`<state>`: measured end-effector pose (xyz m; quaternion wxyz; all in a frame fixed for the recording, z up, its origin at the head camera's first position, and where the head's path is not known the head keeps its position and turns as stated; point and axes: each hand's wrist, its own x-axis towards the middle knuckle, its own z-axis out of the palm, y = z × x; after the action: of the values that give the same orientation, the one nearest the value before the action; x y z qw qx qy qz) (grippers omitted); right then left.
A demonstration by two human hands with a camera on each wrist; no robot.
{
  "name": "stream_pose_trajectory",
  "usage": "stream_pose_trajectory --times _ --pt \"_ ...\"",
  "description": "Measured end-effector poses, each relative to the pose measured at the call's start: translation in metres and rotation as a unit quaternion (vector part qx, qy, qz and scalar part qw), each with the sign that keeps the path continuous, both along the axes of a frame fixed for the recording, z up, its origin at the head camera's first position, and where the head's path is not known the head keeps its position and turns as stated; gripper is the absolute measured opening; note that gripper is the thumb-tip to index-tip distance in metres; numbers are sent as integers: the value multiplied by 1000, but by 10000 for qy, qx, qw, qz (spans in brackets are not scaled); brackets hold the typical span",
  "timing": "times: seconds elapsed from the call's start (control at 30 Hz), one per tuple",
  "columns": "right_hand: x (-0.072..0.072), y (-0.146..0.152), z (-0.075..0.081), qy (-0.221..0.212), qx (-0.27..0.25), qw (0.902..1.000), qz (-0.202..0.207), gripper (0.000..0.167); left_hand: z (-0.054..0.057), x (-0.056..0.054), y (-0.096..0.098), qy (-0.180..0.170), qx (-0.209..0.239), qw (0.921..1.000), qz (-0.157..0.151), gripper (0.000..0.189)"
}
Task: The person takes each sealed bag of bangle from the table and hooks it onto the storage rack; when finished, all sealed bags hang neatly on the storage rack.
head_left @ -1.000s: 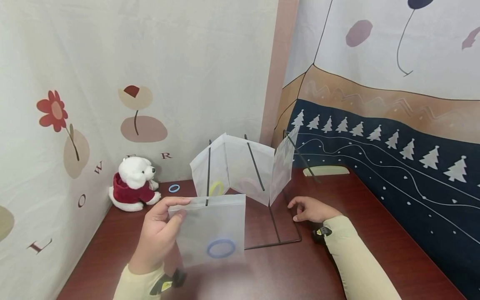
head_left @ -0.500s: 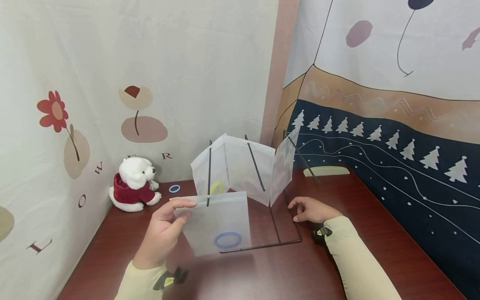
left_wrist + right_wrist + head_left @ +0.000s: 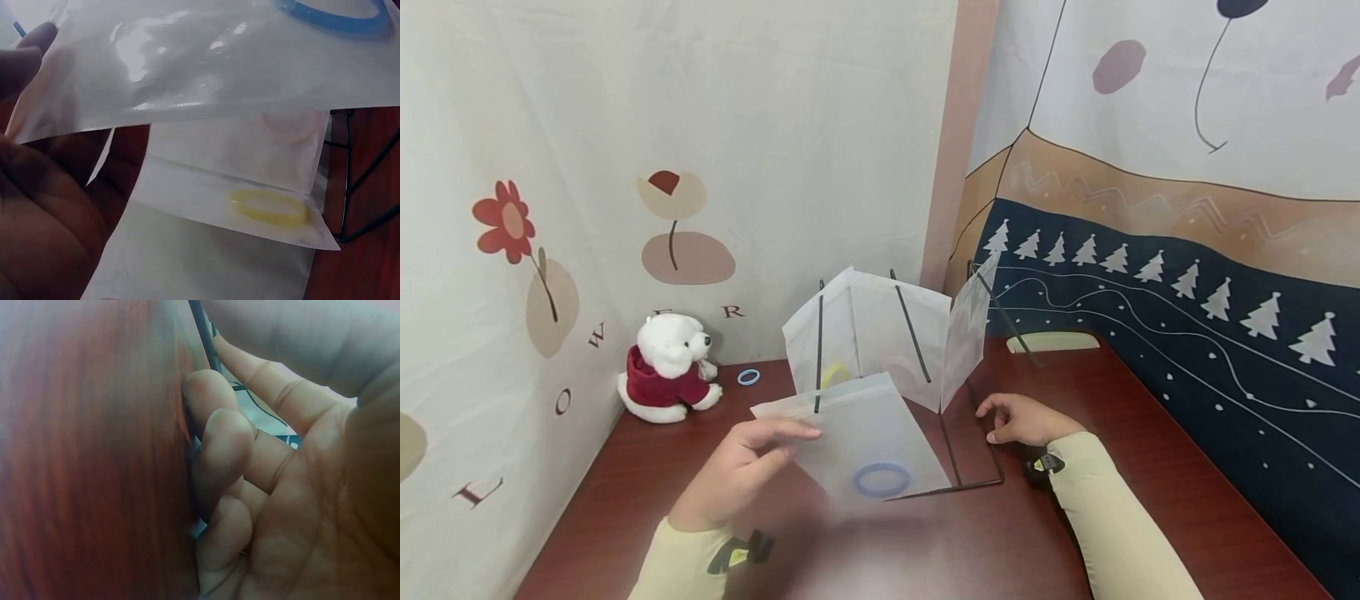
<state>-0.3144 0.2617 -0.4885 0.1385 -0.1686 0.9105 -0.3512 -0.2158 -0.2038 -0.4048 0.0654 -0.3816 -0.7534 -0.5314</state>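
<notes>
A black wire stand holds translucent zip bags on its prongs. The front bag hangs tilted from the nearest prong, with a blue ring inside. My left hand lies along this bag's left edge, index finger extended over it and thumb apart below. In the left wrist view the remaining fingers are partly hidden behind the bag. My right hand pinches the stand's wire between thumb and index finger, the other fingers curled. Behind the front bag hangs another bag with a yellow ring.
A white toy bear in a red coat sits at the back left. Beside it a loose blue ring lies on the reddish-brown table. Two more bags hang farther back, one with a faint pink ring. Fabric walls enclose the table.
The front bag has swung so that its lower edge is farther right, turning at the prong. My left hand has moved right and slightly down, off the bag's top corner. The right hand stays put.
</notes>
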Motion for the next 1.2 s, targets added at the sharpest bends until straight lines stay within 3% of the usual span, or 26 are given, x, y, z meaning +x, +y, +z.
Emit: stream_pose_trajectory --times 0.17,0.33,0.5,0.87,1.2 --pt "0 0 -1 5 31 10000 -34 35 -4 -4 -4 -399 -557 9970 -369 37" --pt "0 0 0 -9 41 10000 -25 35 -8 -7 -4 -799 -1192 9868 -755 36" --pt "1 0 0 -2 15 10000 13 34 -10 -10 -2 -931 -1382 9813 -965 35" --pt "0 0 1 -25 8 10000 27 35 -11 -14 -3 -733 -1087 9906 -381 40" --pt "0 1 1 -30 11 10000 29 34 -12 -15 0 -978 -693 9926 194 38"
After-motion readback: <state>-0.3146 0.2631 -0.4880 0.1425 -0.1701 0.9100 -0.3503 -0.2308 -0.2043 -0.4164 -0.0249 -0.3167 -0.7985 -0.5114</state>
